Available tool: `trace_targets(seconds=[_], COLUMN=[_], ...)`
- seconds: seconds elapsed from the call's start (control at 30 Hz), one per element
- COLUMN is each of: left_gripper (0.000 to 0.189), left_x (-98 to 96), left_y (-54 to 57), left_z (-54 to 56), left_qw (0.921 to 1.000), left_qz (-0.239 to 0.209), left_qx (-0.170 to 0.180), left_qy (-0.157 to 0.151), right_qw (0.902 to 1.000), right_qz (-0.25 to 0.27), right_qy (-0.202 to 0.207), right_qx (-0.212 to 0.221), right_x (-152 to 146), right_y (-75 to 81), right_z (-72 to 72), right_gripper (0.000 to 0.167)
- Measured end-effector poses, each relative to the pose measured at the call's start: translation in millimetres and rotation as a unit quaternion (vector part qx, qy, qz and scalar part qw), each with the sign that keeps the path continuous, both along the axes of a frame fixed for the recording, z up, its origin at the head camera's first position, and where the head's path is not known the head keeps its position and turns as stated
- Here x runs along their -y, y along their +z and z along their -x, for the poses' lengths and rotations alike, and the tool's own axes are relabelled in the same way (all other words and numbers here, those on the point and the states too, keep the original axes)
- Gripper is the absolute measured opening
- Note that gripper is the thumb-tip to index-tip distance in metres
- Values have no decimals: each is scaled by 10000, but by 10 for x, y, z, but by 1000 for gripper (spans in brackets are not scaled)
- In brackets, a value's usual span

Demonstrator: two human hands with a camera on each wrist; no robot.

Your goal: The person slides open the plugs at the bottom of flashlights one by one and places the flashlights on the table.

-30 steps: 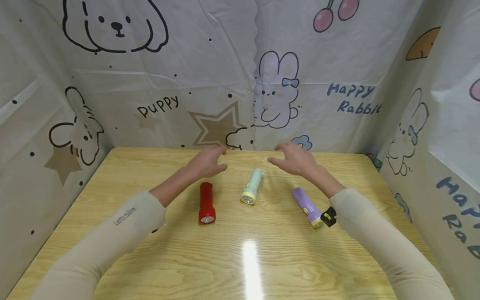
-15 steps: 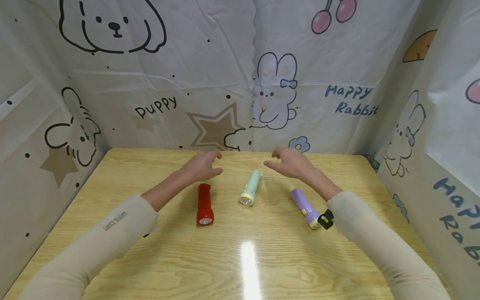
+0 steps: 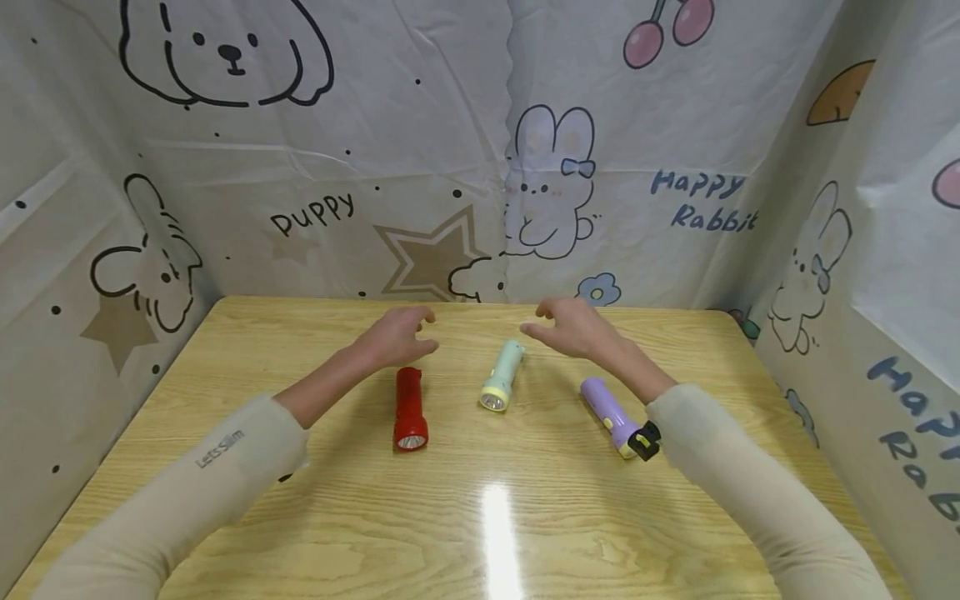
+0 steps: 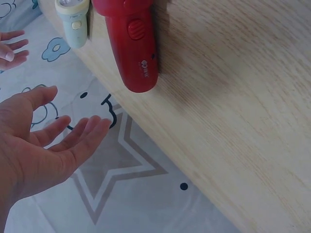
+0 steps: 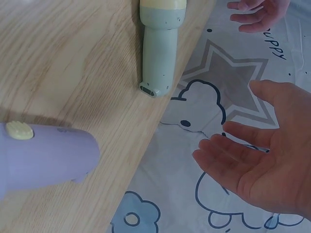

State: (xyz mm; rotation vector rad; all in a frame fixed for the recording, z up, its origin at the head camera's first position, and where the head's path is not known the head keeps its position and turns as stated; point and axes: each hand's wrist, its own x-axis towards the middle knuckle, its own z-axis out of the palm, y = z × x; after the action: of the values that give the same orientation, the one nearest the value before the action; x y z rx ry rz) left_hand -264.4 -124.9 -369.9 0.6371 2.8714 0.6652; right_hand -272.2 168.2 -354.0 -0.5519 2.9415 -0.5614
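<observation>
Three flashlights lie on the wooden table. The red flashlight (image 3: 410,410) is on the left, the mint green flashlight (image 3: 503,375) in the middle, and the purple flashlight (image 3: 608,412) on the right. Above the far side of the table hovers my left hand (image 3: 397,335), just beyond the red flashlight, its fingers loosely bent and holding nothing. My right hand (image 3: 568,327) hangs between the mint green and purple flashlights, relaxed, with nothing in it. In the left wrist view the red flashlight (image 4: 132,46) shows its ribbed switch, apart from the fingers. The purple flashlight (image 5: 48,155) fills the right wrist view's left side.
A printed cloth curtain (image 3: 420,150) with rabbits, stars and a puppy stands behind and beside the wooden table (image 3: 337,517). A dark device (image 3: 644,440) under the right sleeve partly covers the purple flashlight's head. A bright reflection crosses the front tabletop.
Both hands have drifted slightly left and lower in the head view. The head view itself has shifted a little. The flashlights stay where they lay on the table.
</observation>
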Motion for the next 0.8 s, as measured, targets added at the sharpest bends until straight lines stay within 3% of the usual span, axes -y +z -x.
trace_targets(seconds=[0.8], left_gripper=[43], left_x=[189], left_y=[-183], left_z=[-71], left_qw=[9997], left_qz=[-124], left_qx=[86], left_qy=[190], right_qw=[9996], right_qz=[34], right_qy=[263], right_qx=[-7], right_x=[223], right_y=[-75], right_z=[-34], right_gripper=[53])
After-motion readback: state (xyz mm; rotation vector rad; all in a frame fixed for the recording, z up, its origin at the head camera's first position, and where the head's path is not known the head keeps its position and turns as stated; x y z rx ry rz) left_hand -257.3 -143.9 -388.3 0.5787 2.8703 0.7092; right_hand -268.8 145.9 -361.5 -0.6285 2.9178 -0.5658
